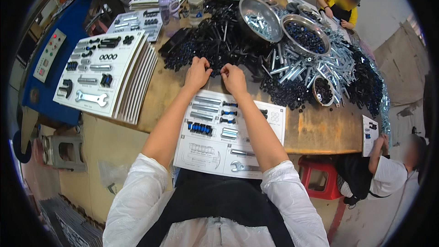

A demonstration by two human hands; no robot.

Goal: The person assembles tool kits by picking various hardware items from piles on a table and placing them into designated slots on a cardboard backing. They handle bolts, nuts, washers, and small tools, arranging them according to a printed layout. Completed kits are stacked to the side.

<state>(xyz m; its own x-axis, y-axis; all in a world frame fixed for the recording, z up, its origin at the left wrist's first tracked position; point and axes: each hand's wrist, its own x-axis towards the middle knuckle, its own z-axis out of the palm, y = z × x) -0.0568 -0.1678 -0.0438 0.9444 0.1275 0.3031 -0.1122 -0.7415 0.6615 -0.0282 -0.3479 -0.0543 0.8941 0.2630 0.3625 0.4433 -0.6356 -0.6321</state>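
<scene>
Both hands are over the near edge of a heap of small black and blue bolts [185, 56]. My left hand [197, 73] has its fingers curled together at the pile. Close by on its right, my right hand [234, 80] is also closed, thumb and fingers pinched. Whatever either one holds is too small or hidden to name. Under my forearms a white printed card [215, 142] lies at the table's front edge. It carries silvery tubes [206, 108], a row of black-and-blue bolts [200, 128], black bolts [227, 120] and a wrench [244, 168].
Left stands a stack of filled cards [130, 80]. Beyond the hands are black parts [224, 29], a metal bowl of silvery pieces [260, 18] and a bowl of bolts [305, 35]. Silvery tubes [297, 66] are heaped right. Other people work around the table; a red stool [319, 178] stands right.
</scene>
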